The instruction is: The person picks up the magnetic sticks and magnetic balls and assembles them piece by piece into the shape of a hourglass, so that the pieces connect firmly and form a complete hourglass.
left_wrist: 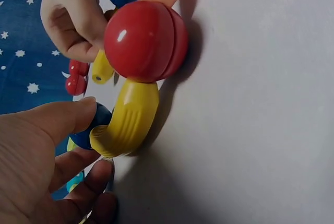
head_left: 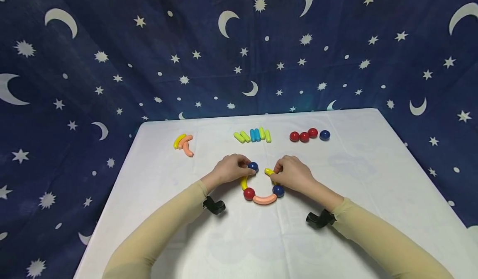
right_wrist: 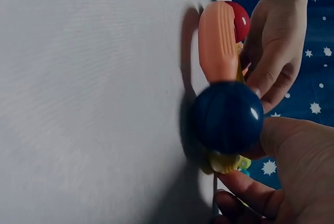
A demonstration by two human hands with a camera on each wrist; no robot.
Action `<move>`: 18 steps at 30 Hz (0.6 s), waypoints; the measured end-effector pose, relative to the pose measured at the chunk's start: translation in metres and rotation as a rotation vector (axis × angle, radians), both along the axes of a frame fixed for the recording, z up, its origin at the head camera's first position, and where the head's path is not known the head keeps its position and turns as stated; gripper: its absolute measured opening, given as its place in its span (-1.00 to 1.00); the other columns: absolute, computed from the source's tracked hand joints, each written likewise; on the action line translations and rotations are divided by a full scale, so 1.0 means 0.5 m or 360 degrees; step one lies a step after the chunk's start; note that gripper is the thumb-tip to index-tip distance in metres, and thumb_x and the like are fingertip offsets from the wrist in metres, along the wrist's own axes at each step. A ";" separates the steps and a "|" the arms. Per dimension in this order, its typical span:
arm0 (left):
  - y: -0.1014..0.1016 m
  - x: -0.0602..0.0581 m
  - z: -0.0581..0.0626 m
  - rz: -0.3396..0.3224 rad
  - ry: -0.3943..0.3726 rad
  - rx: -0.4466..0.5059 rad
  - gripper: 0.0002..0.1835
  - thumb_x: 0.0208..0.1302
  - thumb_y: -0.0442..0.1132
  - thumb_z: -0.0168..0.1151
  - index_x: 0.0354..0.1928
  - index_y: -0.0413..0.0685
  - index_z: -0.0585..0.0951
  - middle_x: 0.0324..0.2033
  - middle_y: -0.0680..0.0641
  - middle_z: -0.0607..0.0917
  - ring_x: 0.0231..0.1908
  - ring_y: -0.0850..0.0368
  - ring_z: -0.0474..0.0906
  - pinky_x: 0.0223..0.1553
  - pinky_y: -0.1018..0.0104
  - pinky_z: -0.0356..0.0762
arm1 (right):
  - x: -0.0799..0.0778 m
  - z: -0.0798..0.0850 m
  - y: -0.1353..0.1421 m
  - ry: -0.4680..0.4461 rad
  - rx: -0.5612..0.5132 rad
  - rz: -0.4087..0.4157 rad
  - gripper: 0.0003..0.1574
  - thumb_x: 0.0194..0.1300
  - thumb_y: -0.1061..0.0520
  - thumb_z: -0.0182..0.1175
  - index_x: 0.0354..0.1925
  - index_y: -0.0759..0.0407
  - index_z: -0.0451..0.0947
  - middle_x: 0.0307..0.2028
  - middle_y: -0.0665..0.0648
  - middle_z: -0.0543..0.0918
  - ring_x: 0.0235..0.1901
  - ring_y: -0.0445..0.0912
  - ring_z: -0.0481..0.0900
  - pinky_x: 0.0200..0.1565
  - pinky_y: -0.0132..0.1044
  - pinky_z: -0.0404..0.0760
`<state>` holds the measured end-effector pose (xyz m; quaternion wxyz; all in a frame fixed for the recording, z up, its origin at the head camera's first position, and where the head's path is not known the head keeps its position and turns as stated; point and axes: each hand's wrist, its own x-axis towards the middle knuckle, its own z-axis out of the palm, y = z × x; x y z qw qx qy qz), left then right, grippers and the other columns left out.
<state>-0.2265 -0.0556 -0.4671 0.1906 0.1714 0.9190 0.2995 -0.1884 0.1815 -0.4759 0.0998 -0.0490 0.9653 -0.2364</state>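
Observation:
A partly joined ring of balls and curved rods lies mid-table. My left hand (head_left: 230,169) pinches a blue ball (head_left: 253,166) between thumb and fingers, at the upper end of a yellow curved rod (left_wrist: 136,112). That rod meets a red ball (head_left: 249,194), followed by a peach curved rod (head_left: 264,200) and a second blue ball (right_wrist: 228,117). On the other side, my right hand (head_left: 295,174) pinches another yellow curved rod (head_left: 268,171), which runs up from the second blue ball. A gap separates this rod's free end from the ball in my left hand.
At the back left lie a yellow curved rod (head_left: 179,141) and peach curved rods (head_left: 188,149). Short green rods (head_left: 239,137) and blue rods (head_left: 255,135) line the back middle. Red balls (head_left: 304,137) and one blue ball (head_left: 325,135) sit at the back right of the white-covered table (head_left: 373,179).

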 end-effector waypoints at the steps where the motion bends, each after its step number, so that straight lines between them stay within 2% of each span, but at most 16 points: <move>1: 0.001 0.001 0.000 0.0003 0.0002 -0.0001 -0.53 0.28 0.12 0.41 0.10 0.00 0.70 -0.20 0.06 0.68 -0.18 0.10 0.52 -0.11 0.21 0.51 | -0.001 0.000 -0.004 0.0004 -0.0001 -0.0004 -0.76 0.09 -0.07 0.43 -0.47 0.02 0.62 -0.40 0.02 0.55 -0.29 -0.03 0.46 -0.31 -0.20 0.46; 8: 0.015 0.005 0.001 -0.0011 0.0018 -0.0022 -0.52 0.28 0.14 0.40 0.11 0.03 0.71 -0.26 0.08 0.66 -0.22 0.12 0.52 -0.18 0.23 0.45 | -0.010 -0.009 -0.017 0.0042 -0.0044 -0.0024 -0.76 0.11 -0.05 0.42 -0.44 0.04 0.62 -0.41 0.03 0.53 -0.32 -0.04 0.44 -0.35 -0.21 0.44; 18: 0.016 0.002 -0.003 0.0009 -0.0023 0.0022 -0.55 0.30 0.11 0.40 0.09 0.03 0.70 -0.31 0.09 0.65 -0.26 0.13 0.52 -0.22 0.26 0.41 | -0.019 -0.016 -0.020 0.0040 -0.0122 -0.0030 -0.76 0.17 -0.06 0.43 -0.40 0.04 0.66 -0.40 0.02 0.55 -0.31 -0.04 0.46 -0.30 -0.20 0.46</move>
